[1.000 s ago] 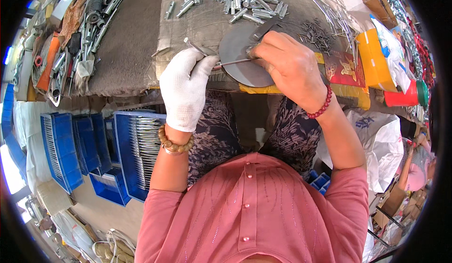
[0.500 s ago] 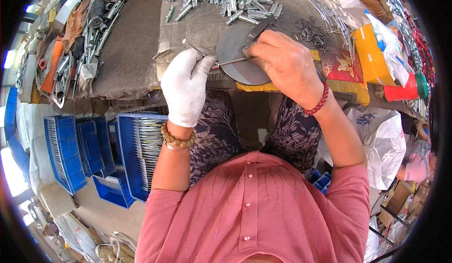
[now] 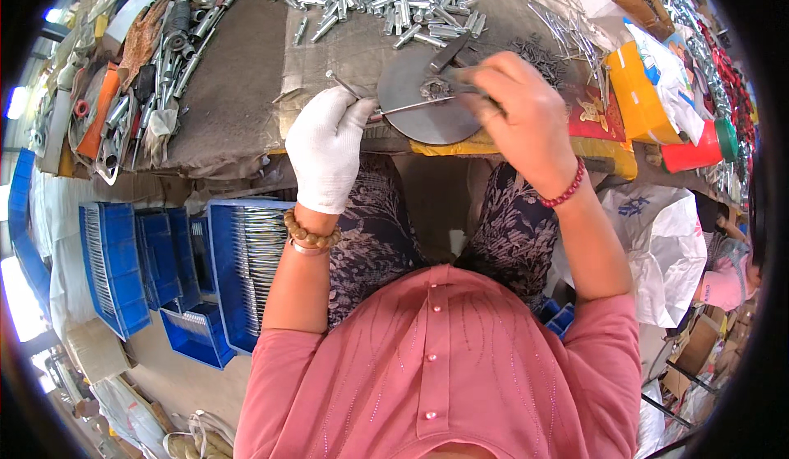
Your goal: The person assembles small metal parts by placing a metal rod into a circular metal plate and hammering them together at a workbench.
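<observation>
The left hand [image 3: 324,148], in a white knit glove, is closed around a thin metal rod [image 3: 415,106] that reaches over the round grey metal disc [image 3: 404,122] on the tabletop [image 3: 234,64]. A knob-ended metal piece [image 3: 341,83] juts from the same grip. The bare right hand [image 3: 526,112] is half curled just beyond the rod's far end.

This piece appears unfinished, being held over the disc. A heap of silver tubes [image 3: 403,7] and many small dark pins [image 3: 538,60] lie loose; whether they are done or waiting is unclear. Rods stand racked in 1 large blue bin [image 3: 222,270], perhaps finished.

Motion blurs the right fingers, so I cannot tell whether they grip anything. The glove hides the rod's near end and whether the 2 metal pieces join.
</observation>
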{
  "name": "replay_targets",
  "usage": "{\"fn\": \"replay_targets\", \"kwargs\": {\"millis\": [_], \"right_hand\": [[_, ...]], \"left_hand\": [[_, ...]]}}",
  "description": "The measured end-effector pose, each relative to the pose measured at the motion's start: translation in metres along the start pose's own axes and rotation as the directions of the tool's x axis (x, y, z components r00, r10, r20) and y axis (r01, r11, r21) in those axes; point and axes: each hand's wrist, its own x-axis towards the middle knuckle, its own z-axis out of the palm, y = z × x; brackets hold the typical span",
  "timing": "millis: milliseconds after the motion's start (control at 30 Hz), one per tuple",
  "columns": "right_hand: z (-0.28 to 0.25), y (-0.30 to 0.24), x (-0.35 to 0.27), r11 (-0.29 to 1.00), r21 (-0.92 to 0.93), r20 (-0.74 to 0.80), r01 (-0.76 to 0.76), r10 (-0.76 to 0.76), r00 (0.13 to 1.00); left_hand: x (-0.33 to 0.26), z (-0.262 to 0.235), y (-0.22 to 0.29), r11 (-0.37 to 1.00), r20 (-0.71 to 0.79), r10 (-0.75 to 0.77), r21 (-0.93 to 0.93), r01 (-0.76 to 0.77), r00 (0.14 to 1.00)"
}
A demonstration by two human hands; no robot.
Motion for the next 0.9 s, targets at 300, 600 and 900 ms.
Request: {"fn": "replay_targets", "kwargs": {"millis": [300, 600, 900], "right_hand": [[-0.018, 0.011, -0.018, 0.962, -0.203, 0.095, -0.185, 0.207, 0.974], [-0.026, 0.013, -0.010, 0.958, -0.029, -0.017, -0.286, 0.286, 0.958], [-0.055, -0.056, 0.042, 0.992, 0.075, -0.031, 0.103, -0.101, 0.994]], "left_hand": [[-0.002, 0.000, -0.004, 0.998, -0.022, 0.065, 0.015, -0.065, 0.998], [-0.002, 0.002, -0.005, 0.994, -0.059, 0.093, 0.064, -0.089, 0.994], [-0.002, 0.001, -0.002, 0.987, -0.063, 0.127, 0.107, -0.120, 0.990]]}}
